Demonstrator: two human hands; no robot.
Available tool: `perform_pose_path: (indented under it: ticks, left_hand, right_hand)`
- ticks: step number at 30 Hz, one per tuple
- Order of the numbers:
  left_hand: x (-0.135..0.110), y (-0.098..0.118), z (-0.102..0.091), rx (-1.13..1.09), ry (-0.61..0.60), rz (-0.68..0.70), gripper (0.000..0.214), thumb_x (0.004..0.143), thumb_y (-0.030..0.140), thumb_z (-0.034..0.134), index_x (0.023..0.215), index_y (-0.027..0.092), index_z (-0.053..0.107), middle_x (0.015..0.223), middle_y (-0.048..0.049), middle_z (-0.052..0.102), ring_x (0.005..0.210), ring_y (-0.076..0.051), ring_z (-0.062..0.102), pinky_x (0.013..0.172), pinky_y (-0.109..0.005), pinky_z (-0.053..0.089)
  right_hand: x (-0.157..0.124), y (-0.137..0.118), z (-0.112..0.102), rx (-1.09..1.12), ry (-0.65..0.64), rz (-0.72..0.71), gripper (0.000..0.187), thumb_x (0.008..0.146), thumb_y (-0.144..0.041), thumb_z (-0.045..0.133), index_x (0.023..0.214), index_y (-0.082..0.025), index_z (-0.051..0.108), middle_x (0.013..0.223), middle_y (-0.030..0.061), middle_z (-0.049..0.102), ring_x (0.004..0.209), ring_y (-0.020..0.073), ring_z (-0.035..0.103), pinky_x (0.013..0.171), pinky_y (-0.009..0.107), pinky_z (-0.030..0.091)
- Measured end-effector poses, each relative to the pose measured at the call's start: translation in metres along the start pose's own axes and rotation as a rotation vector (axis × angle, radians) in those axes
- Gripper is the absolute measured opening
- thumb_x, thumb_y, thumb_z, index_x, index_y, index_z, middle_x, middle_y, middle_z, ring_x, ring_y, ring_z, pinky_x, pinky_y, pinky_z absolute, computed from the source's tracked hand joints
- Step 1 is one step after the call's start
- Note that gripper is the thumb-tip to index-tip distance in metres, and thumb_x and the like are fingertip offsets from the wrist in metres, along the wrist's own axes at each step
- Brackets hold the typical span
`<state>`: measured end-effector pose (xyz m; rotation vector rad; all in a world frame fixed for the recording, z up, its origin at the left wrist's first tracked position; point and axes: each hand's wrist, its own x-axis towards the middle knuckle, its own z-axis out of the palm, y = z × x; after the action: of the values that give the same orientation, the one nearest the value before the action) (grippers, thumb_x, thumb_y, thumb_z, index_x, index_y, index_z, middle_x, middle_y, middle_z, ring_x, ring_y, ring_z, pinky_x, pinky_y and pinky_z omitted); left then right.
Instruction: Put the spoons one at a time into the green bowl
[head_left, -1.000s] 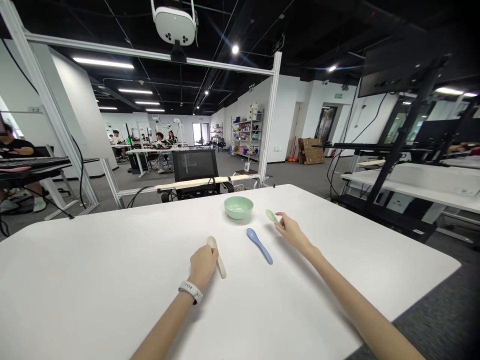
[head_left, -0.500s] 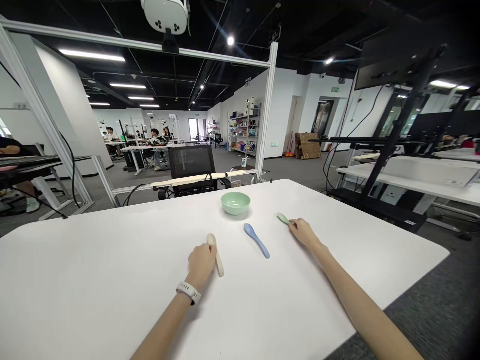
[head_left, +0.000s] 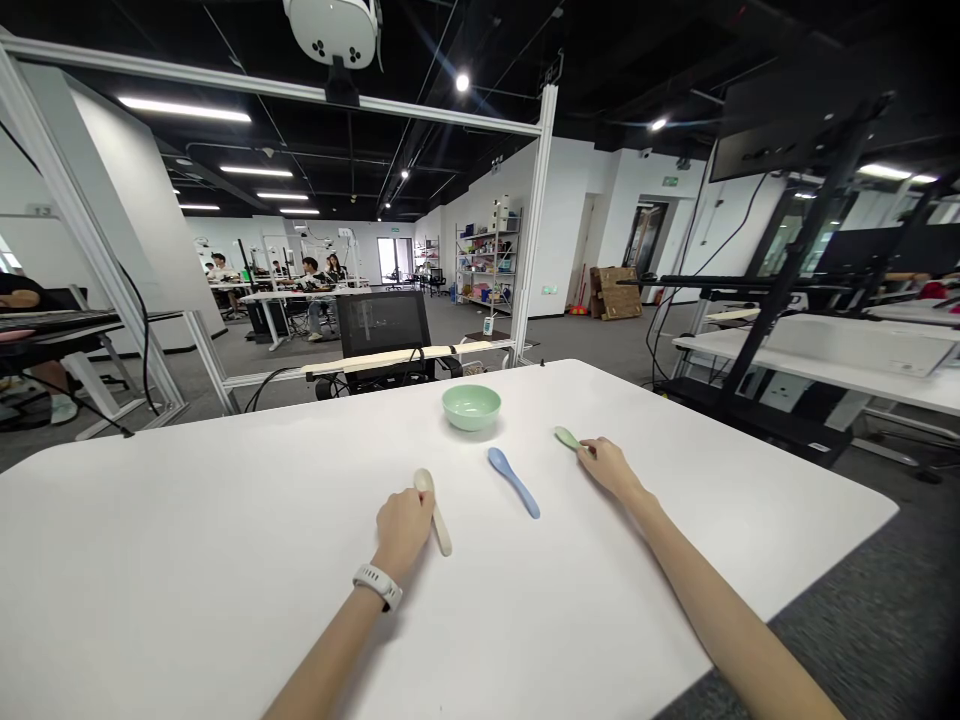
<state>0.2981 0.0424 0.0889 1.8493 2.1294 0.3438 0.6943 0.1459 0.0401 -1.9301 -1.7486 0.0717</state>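
The left hand (head_left: 403, 535), with a white watch (head_left: 377, 587) on its wrist, rests on the white surface (head_left: 225, 560), its fingers (head_left: 417, 512) curled closed around the middle of a cream spoon (head_left: 442, 532). The spoon's bowl pokes out above the hand. The right hand (head_left: 611, 468) lies further along, its fingertips (head_left: 588, 450) pinched narrowly on the handle of a pale green spoon (head_left: 566, 437). A blue spoon (head_left: 514, 482) lies on the surface between the two hands, touching neither. Beyond it, near the far edge, sits a mint green bowl (head_left: 471, 407). A black mesh office chair (head_left: 382, 325) stands past that edge.
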Motion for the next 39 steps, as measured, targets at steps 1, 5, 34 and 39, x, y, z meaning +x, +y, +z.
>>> perform_pose_path:
  ticks: [1, 5, 34, 39]
  left_hand:
    - [0.0002, 0.0000, 0.0001, 0.000, -0.001, 0.000, 0.060, 0.102, 0.038, 0.025, 0.107, 0.011, 0.078, 0.112, -0.0172, 0.082, 0.102, -0.027, 0.074, 0.079, -0.036, 0.043]
    - [0.0011, -0.0004, 0.0007, -0.003, -0.001, 0.001, 0.058, 0.102, 0.038, 0.027, 0.107, 0.011, 0.078, 0.111, -0.0169, 0.082, 0.104, -0.027, 0.074, 0.080, -0.035, 0.043]
    - [0.0038, -0.0042, 0.0046, -0.033, 0.018, 0.004, 0.059, 0.102, 0.039, 0.026, 0.102, 0.013, 0.079, 0.110, -0.0162, 0.083, 0.098, -0.025, 0.075, 0.078, -0.035, 0.044]
    - [0.0022, -0.0024, 0.0032, -0.025, 0.021, 0.015, 0.057, 0.103, 0.038, 0.026, 0.099, 0.014, 0.078, 0.107, -0.0166, 0.083, 0.095, -0.025, 0.075, 0.075, -0.034, 0.044]
  right_hand:
    - [0.0001, 0.0001, 0.0002, 0.009, 0.006, -0.007, 0.032, 0.096, -0.029, 0.056, 0.106, -0.012, 0.081, 0.102, 0.0147, 0.076, 0.090, 0.0252, 0.069, 0.084, 0.030, 0.049]
    - [0.0010, 0.0013, 0.0015, 0.023, 0.021, -0.019, 0.031, 0.096, -0.031, 0.056, 0.101, -0.014, 0.082, 0.099, 0.0137, 0.076, 0.086, 0.0248, 0.068, 0.082, 0.030, 0.049]
    - [-0.0012, 0.0020, 0.0029, 0.057, 0.066, -0.005, 0.039, 0.097, -0.043, 0.057, 0.095, -0.013, 0.081, 0.094, 0.0136, 0.074, 0.082, 0.0244, 0.065, 0.080, 0.032, 0.050]
    - [-0.0007, 0.0026, 0.0031, 0.051, 0.050, 0.006, 0.042, 0.097, -0.045, 0.056, 0.102, -0.012, 0.082, 0.096, 0.0142, 0.075, 0.084, 0.0253, 0.067, 0.083, 0.033, 0.051]
